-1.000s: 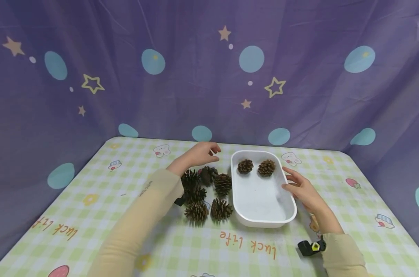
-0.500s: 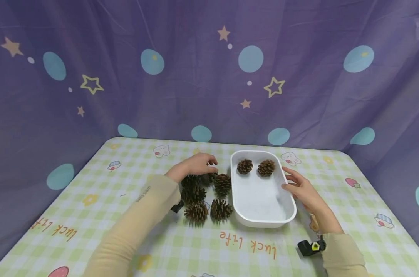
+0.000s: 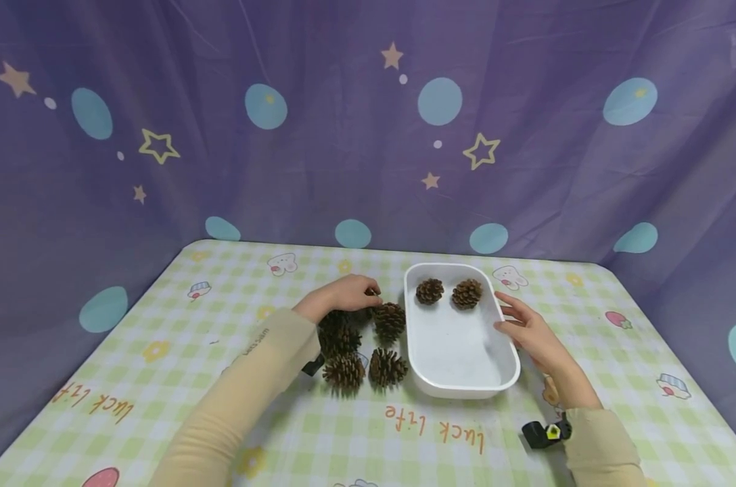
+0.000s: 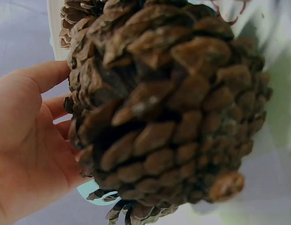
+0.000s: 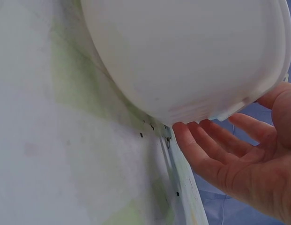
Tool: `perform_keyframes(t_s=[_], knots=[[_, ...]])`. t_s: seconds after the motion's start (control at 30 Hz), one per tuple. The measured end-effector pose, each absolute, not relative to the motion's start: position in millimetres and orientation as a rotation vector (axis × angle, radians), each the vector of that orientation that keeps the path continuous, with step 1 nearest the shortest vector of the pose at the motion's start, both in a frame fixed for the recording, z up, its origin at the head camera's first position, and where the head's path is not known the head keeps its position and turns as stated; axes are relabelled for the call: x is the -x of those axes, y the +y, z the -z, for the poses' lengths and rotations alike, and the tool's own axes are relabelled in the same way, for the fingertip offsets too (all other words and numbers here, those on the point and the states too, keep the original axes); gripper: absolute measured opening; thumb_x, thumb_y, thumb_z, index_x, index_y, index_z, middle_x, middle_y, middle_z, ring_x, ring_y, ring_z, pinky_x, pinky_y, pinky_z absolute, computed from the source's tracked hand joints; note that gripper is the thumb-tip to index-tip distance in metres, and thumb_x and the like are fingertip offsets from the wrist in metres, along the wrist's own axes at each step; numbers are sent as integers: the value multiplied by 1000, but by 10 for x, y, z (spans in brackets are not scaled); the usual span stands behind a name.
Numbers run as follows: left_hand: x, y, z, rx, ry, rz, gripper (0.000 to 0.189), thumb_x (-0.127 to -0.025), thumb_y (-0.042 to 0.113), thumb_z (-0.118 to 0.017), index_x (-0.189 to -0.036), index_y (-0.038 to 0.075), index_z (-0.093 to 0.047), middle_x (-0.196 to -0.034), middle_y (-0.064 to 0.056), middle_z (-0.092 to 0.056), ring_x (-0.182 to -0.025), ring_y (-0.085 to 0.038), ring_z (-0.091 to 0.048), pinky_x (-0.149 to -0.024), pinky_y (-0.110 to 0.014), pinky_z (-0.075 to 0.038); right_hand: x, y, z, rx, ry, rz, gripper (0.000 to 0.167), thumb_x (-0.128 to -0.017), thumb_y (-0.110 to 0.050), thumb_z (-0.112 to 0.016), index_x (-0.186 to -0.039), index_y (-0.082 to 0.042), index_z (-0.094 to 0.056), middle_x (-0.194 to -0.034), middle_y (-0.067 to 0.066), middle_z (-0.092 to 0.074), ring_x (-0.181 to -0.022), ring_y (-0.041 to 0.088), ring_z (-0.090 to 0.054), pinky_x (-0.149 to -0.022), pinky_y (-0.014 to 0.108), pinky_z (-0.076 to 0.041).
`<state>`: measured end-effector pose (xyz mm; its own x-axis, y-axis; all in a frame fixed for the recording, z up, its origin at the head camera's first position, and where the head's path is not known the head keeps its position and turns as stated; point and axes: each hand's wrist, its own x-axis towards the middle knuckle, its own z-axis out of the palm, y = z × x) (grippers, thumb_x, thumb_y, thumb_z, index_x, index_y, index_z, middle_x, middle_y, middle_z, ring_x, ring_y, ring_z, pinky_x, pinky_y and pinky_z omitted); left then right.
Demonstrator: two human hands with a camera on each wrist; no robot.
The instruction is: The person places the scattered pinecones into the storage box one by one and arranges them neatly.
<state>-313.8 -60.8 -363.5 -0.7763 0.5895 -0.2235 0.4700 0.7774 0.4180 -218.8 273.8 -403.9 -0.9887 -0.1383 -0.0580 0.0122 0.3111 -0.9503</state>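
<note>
My left hand reaches down over the back of a cluster of brown pine cones. Its thumb and fingers curl about a pine cone there, mostly hidden under the hand. In the left wrist view, a large near pine cone covers the fingertips of that hand. A white rectangular tub stands right of the cluster, with two pine cones inside, one at left and one at right. My right hand touches the tub's right side with relaxed fingers; its fingertips meet the outer wall.
Other loose pine cones lie near the tub's left wall, including a tall one and two at the front, left and right. A checked cloth covers the table, and a purple curtain hangs behind.
My left hand has lowered from above onto the pine cone at the back of the cluster, its thumb and fingers closing in. The right hand and the tub have stayed in place.
</note>
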Motion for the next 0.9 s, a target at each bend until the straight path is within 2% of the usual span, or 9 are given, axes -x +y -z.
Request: perform_keyframes(t_s=[0.53,0.6,0.77,0.83,0.9], knots=[[3163,-669,3574,-828,2691,-599,45,-88,32,-59,-122,3,-54,-116,-11,-59,-97,-21,-59,-83,-36,-49,2194,2747,4050,119,2439,1764,65,-91,-11,-52,-146,-11,-18,-138,27,-33,-116,39,-45,-76,32,-52],[3169,-673,3558,-826,2710,-626,46,-87,32,-61,-122,3,-55,-116,-11,-59,-94,-20,-60,-80,-34,-49,2195,2749,4052,120,2436,1767,65,-91,-10,-52,-146,-11,-19,-138,27,-33,-115,37,-46,-76,31,-52],[3181,-675,3521,-790,2720,-712,48,-84,28,-65,-124,5,-54,-120,-13,-56,-72,-21,-63,-63,-29,-51,2200,2750,4052,120,2439,1768,65,-90,-10,-52,-146,-10,-19,-137,27,-33,-113,33,-49,-75,30,-52],[3181,-674,3507,-790,2738,-723,47,-83,28,-66,-124,7,-55,-120,-13,-56,-72,-21,-62,-65,-29,-51,2200,2749,4049,119,2441,1766,65,-90,-10,-52,-146,-10,-19,-137,27,-34,-112,32,-49,-75,30,-52],[3177,-669,3493,-803,2772,-715,45,-82,27,-67,-122,9,-57,-118,-11,-57,-83,-21,-61,-73,-32,-51,2199,2749,4047,118,2441,1764,64,-90,-10,-52,-146,-10,-19,-137,27,-34,-112,32,-49,-75,29,-52]])
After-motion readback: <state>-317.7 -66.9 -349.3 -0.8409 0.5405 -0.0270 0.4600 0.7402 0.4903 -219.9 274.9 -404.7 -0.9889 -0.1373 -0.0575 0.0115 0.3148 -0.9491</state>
